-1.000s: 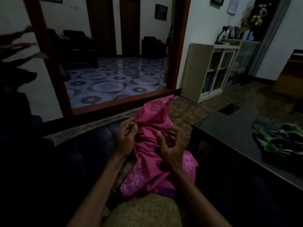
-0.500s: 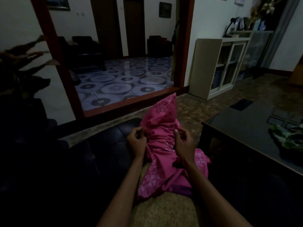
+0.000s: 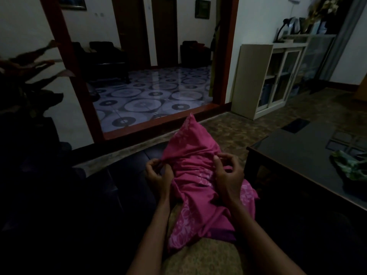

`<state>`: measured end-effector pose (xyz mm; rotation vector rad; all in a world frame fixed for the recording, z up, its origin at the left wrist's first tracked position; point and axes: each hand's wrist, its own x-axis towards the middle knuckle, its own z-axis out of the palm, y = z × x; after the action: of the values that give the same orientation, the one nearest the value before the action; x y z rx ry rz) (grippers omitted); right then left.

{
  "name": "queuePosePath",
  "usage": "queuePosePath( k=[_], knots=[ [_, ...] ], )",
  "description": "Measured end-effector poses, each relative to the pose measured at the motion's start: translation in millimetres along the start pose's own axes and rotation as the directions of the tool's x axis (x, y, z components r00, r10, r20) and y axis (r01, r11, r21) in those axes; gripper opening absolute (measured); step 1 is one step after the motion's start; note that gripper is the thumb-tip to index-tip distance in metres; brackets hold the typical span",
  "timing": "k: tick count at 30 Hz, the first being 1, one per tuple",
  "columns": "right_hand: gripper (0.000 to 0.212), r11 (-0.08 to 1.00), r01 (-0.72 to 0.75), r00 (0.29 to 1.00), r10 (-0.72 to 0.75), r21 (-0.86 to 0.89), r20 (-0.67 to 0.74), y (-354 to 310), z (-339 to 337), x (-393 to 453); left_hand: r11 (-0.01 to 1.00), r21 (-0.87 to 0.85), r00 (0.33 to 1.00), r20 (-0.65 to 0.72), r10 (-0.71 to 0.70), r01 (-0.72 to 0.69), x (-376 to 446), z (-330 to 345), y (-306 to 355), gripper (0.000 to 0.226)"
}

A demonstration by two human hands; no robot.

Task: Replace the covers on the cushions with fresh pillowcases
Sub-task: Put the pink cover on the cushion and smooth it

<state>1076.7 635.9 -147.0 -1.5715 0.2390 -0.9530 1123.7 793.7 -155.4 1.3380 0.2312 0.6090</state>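
Both hands, left (image 3: 158,175) and right (image 3: 228,175), pinch the bunched pink case (image 3: 194,175), now pulled further down the cushion (image 3: 202,259); more pulling remains.

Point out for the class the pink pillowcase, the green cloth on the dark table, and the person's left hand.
pink pillowcase (image 3: 195,155): head view, on its bunched upper folds.
green cloth (image 3: 350,165): head view, on its crumpled middle.
left hand (image 3: 157,174): head view, on the back of the hand.

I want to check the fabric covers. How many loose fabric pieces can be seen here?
2. The pink pillowcase is bunched between both hands, over the yellowish cushion. A green cloth lies on the dark table at right. The room is dim, so others may be hidden.
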Motion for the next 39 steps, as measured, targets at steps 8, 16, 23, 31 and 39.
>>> queuePosePath(
  k=[8, 16, 23, 31, 39],
  knots=[
    [0.037, 0.951, 0.287, 0.912, -0.237, -0.11, 0.334, 19, -4, -27, 0.931, 0.085, 0.899, 0.303, 0.316, -0.356, -18, -52, -10, 0.024],
    [0.047, 0.951, 0.293, 0.891, -0.233, -0.1, 0.389, 21, -11, -37, 0.86, 0.264, 0.885, 0.295, 0.36, -0.437, -20, -83, -23, 0.051],
    [0.048, 0.892, 0.436, 0.843, -0.356, -0.124, 0.404, 13, -15, -47, 0.779, 0.36, 0.858, 0.241, 0.453, -0.513, -34, -81, -8, 0.047],
    [0.016, 0.865, 0.482, 0.812, -0.381, -0.139, 0.443, 0, -10, -38, 0.817, 0.208, 0.838, 0.234, 0.492, -0.538, -19, -66, -11, 0.017],
    [0.033, 0.89, 0.405, 0.834, -0.266, -0.209, 0.483, 9, -3, -35, 0.941, 0.26, 0.972, 0.147, 0.182, -0.215, -21, -77, -7, 0.034]
  ],
)
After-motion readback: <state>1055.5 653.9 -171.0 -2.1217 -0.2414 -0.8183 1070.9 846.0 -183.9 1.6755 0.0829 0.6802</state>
